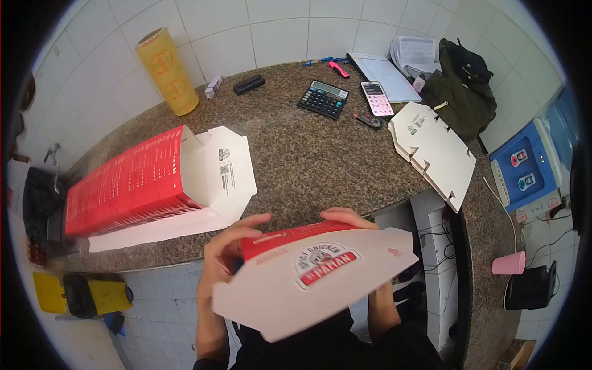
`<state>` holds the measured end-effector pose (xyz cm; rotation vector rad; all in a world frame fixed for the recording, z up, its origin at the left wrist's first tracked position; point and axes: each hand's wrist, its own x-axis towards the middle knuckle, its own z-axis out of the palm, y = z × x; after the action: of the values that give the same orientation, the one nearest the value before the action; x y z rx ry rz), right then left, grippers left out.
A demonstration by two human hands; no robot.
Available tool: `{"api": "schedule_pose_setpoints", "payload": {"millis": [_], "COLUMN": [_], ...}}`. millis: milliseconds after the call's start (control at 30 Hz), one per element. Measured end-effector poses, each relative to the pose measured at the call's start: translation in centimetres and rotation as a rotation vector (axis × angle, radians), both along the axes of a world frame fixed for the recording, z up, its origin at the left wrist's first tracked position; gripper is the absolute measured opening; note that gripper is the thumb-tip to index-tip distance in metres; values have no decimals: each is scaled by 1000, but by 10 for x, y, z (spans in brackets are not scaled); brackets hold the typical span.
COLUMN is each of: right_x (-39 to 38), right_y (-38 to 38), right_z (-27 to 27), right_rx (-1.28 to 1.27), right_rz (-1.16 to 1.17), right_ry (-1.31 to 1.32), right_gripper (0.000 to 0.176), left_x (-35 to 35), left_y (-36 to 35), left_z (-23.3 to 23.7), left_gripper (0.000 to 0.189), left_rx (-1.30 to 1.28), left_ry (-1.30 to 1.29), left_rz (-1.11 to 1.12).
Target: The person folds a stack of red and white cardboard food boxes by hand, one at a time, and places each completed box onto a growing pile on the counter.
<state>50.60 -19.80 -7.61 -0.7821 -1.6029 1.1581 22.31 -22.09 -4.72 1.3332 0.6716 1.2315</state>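
Observation:
A red and white cardboard food box [330,296], printed with a chicken logo, is held up in front of my body, its white flap towards me. My left hand [223,254] grips its left side, fingers curled over the red edge. My right hand [346,217] holds the far right edge, with part of it hidden behind the board. On the counter to the left lies a row of nested red boxes [132,185], with white flaps spreading at the right end. Several flat white box blanks [435,145] are stacked at the right.
Along the granite counter [280,160] stand a yellow film roll [168,73], a stapler [249,84], a calculator [324,98], a phone [377,98], a clipboard [385,77] and a green bag [462,95]. At the right are a blue water dispenser [524,163] and a pink cup [509,263].

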Motion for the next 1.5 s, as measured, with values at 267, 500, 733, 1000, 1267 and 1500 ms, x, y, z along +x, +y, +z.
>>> {"api": "schedule_pose_setpoints", "payload": {"millis": [267, 500, 733, 1000, 1267, 1500], "right_x": [-35, -60, -60, -96, -196, -224], "right_y": [-7, -23, -15, 77, 142, 143], "right_z": [7, 8, 36, 42, 3, 17], "right_rx": [65, -519, 909, 607, 605, 257], "right_rz": [30, -338, -712, 335, 273, 516], "right_ry": [244, 594, -491, -1027, -604, -374], "right_gripper": [28, 58, 31, 31, 25, 22], "left_x": [1, 3, -44, -94, -200, -198], "left_y": [-2, -5, 83, 200, 256, 250], "left_z": [1, 12, 29, 86, 33, 31], "left_gripper": [30, 38, 46, 72, 68, 68], "left_rx": [256, -128, -191, -26, 49, 53], "left_ry": [-20, -104, 431, 565, 1533, 1502], "left_rz": [174, 558, 540, 239, 433, 385]}}
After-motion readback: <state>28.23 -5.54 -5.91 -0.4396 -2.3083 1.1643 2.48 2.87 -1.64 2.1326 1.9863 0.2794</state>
